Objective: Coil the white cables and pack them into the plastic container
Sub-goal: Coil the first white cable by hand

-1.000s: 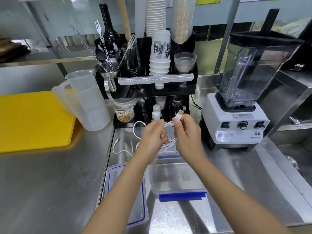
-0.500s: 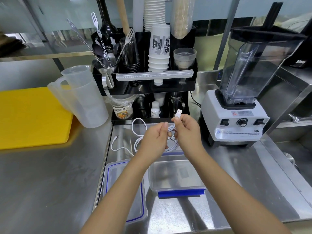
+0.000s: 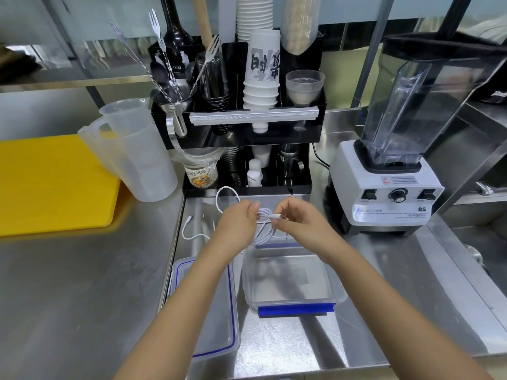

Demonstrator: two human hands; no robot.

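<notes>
A white cable [image 3: 264,225] is bunched into loops between my two hands above the steel counter. My left hand [image 3: 238,223] grips the coil on its left side. My right hand [image 3: 298,220] pinches the cable's plug end, which lies flat across the top of the coil. One loop of the cable arcs up behind my left hand. A second white cable [image 3: 192,233] lies loose on the counter to the left. The clear plastic container [image 3: 290,300] with a blue clip stands open just below my hands, nothing in it. Its lid [image 3: 219,335] with blue trim lies on its left.
A white blender [image 3: 389,182] stands at the right. A black rack [image 3: 247,127] with cups and utensils is behind my hands. Two translucent jugs [image 3: 140,160] and a yellow cutting board [image 3: 52,185] are at the left. A sink [image 3: 477,242] lies at the far right.
My right hand has brought the plug end down from upright to flat across the coil. Both hands have come lower and closer together over the container.
</notes>
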